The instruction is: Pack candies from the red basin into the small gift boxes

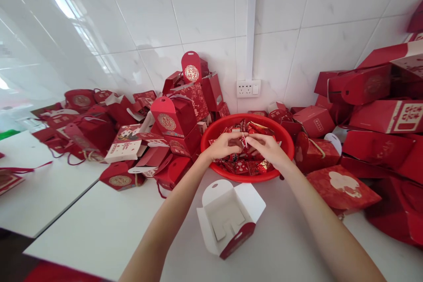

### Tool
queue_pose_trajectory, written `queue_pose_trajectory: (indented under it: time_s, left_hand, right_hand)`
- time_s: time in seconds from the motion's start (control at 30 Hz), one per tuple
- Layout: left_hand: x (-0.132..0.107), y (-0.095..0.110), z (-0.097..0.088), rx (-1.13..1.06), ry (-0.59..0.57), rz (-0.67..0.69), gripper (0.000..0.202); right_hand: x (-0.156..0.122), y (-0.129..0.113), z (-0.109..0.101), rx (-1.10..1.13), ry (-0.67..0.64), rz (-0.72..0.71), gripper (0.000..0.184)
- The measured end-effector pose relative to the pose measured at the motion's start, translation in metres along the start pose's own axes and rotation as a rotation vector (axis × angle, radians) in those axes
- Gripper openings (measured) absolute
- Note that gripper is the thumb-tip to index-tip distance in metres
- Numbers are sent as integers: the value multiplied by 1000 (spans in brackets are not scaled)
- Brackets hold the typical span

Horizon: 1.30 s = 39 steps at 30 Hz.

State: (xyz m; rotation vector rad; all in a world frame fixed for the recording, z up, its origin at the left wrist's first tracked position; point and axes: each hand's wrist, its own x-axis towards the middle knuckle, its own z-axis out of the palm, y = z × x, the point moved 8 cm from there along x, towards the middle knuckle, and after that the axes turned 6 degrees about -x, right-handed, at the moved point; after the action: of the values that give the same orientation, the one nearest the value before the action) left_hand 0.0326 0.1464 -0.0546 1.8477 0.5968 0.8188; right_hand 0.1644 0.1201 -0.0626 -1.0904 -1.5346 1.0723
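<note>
Left hand [228,144] half curled with palm downward, thumb and index finger drawn close together, fingertips at a small packet [244,142]. Right hand [266,146] coming in from the opposite side, loosely bent, fingertips on the same packet, so pinched between both hands. Packet mostly red with some white, shiny, partly hidden by the fingers; any print too small to make out. Position of the packet: just above the middle of a bright red plastic basin [246,179], rounded, with a thick smooth rim.

Inside the basin, a loose heap of wrapped pieces [241,167]: mostly glossy red, some patterned in white, and one crinkled gold wrapper [264,166] near the front right.

In front of the basin, between the two bare forearms, an open carton [228,218] on a pale table [132,224]: plain white inside, dark red outside, flaps spread outward, a slot in the rounded rear flap, interlocked tabs across the bottom. To the left, a pile of red gift boxes [173,116] with gold medallions and cord handles. To the right, a taller stack of red boxes [373,114]. Behind, a white tiled wall [208,13] with a power socket [248,88].
</note>
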Motion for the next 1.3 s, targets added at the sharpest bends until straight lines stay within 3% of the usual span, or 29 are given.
queue_pose_trajectory:
  time_s: [0.17, 0.3, 0.43, 0.53, 0.63, 0.73, 0.8, 0.93, 1.03, 1.13, 1.2, 1.3]
  left_hand:
    - [1, 7, -7, -27, 102, 44, 43]
    - [0, 11, -5, -23, 93, 52, 45]
    - [0, 9, -6, -14, 94, 54, 48]
    - [0, 3, -10, 41, 125, 27, 43]
    - [2, -10, -1, 157, -12, -110, 36]
    - [-3, -29, 21, 366, -336, -307, 48]
    - [-7, -35, 28, 476, -461, -353, 60]
    - [-7, -37, 29, 535, -491, -353, 50]
    - [-5, -35, 23, 563, -417, -318, 28]
    - [-2, -29, 18, 552, -328, -268, 21]
    - [-3, -28, 20, 525, -356, -289, 19]
    - [-7, -31, 29, 489, -486, -353, 35]
  right_hand:
    - [-6, -13, 5, -86, -98, -91, 40]
    - [-6, -15, 6, -130, -121, -123, 38]
    - [-2, -12, 0, -61, -31, -123, 33]
    - [1, -7, -15, 102, 158, -93, 38]
    - [0, 0, -28, 258, 330, -23, 32]
    - [-2, 4, -29, 350, 352, 53, 27]
    - [-3, 3, -27, 366, 344, 75, 28]
    - [-5, 1, -25, 330, 335, 90, 31]
    - [-4, 3, -24, 325, 321, 99, 32]
    - [-3, 3, -23, 343, 310, 85, 33]
    - [-3, 3, -22, 344, 308, 84, 34]
    - [-4, 4, -21, 332, 298, 98, 35]
